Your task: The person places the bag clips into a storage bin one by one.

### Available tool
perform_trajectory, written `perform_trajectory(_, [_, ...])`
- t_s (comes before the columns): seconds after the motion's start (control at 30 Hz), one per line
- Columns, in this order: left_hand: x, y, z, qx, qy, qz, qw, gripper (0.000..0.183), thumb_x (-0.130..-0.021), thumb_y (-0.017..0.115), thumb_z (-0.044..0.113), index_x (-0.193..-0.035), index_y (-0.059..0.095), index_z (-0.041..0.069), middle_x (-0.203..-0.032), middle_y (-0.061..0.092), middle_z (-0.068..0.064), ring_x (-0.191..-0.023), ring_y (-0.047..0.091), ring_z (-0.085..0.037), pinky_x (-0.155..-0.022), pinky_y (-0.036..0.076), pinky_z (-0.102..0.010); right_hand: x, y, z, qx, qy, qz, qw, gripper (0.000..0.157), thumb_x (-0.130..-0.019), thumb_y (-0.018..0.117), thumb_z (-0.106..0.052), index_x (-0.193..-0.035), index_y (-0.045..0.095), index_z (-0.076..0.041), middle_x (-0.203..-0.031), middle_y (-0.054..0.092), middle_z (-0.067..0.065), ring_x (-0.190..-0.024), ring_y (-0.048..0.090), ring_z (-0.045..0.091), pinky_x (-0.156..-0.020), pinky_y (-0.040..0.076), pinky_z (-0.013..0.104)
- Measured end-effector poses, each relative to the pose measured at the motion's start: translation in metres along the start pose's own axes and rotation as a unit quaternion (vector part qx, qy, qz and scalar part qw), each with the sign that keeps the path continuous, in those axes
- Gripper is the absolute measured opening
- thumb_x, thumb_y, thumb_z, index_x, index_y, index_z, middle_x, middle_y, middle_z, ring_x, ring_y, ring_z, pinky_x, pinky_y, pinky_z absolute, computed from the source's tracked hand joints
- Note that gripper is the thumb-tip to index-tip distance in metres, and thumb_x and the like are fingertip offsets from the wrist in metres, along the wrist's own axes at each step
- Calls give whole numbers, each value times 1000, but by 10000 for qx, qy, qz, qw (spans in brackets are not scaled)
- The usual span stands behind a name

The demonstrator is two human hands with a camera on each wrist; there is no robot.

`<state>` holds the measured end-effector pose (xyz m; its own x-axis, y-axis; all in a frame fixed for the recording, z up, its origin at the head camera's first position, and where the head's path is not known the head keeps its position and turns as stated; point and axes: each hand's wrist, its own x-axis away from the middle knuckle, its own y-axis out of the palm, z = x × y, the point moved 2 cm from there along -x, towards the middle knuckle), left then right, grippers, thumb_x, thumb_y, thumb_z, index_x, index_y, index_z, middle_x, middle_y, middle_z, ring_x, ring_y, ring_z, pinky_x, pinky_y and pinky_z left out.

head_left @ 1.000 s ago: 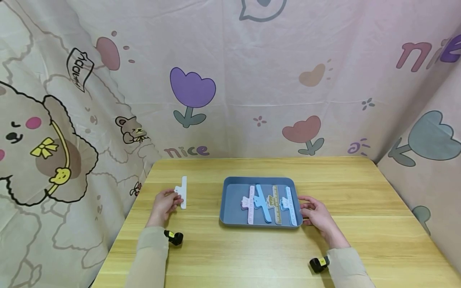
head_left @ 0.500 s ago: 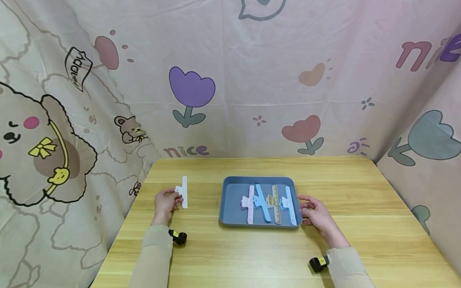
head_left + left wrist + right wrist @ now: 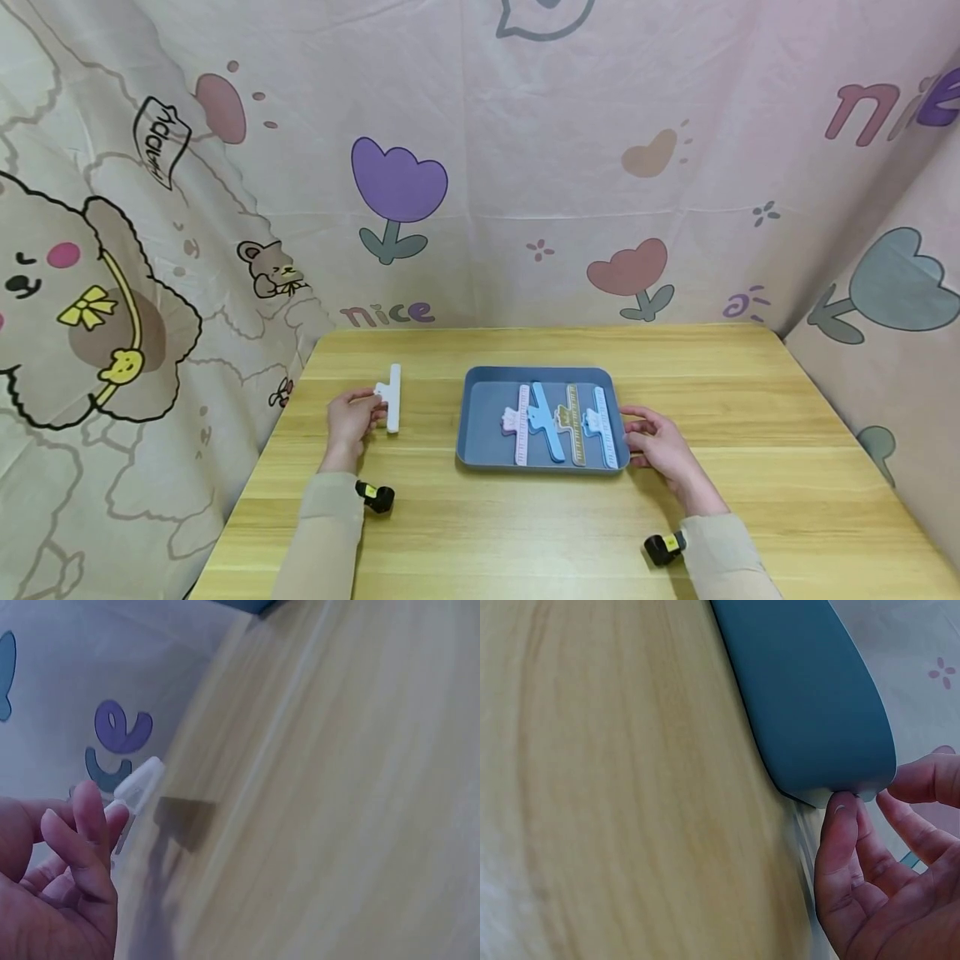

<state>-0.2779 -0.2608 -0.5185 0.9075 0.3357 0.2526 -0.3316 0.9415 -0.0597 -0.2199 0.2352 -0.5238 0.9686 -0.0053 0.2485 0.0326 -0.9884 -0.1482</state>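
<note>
A white bar-shaped clip [image 3: 393, 398] is pinched by its handle in my left hand [image 3: 351, 423], at the left of the table. The left wrist view has the clip [image 3: 141, 782] partly behind the fingers, its shadow on the wood apart from it. My right hand [image 3: 662, 446] touches the right end of the blue-grey tray [image 3: 480, 425]. In the right wrist view its fingers [image 3: 838, 832] rest against the tray's outer wall [image 3: 817, 697]. Inside the tray lie a pink clip [image 3: 522, 425], a blue clip [image 3: 547, 423], a golden-brown clip [image 3: 575, 425] and a light blue-and-white clip [image 3: 605, 428].
The clips stand side by side in the tray's middle and right, with bare tray floor at the left. Wood table [image 3: 480, 533] surrounds the tray. A printed curtain [image 3: 525, 167] hangs behind and at both sides.
My left hand has moved slightly right with the white clip, which has turned a little. The right hand and the tray have stayed in place.
</note>
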Motion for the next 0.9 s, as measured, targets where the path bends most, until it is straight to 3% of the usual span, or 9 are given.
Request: perform_trajectory(0.9, [38,57,30,-236,614,-841,9943,27,-91,60,-1,-118,63,-5,-85,72,-15,-53,58,-14,-45,41,-20,-2,-1,2,-14,5,-25,10000,54,-89,56,5,-142,44,1,-109,55,20,-78,64,24,-59,55,34])
